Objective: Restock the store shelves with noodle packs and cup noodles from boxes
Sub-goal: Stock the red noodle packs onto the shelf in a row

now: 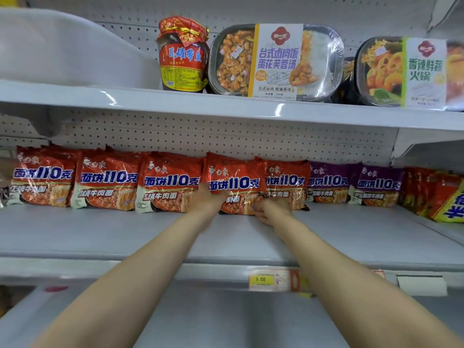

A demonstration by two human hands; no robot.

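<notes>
Both hands hold a red noodle pack (234, 183) standing at the back of the middle shelf (100, 232). The left hand (209, 199) is blurred, its grip unclear; the right hand (270, 209) pinches the pack's lower edge.

Red noodle packs (108, 182) carry blue-and-white lettering over orange noodle pictures; two purple noodle packs (351, 183) stand to their right. The shelf (125, 232) is pale grey, its back panel (226, 136) white, dotted with holes. A yellow price tag (261, 280) sits below.
</notes>
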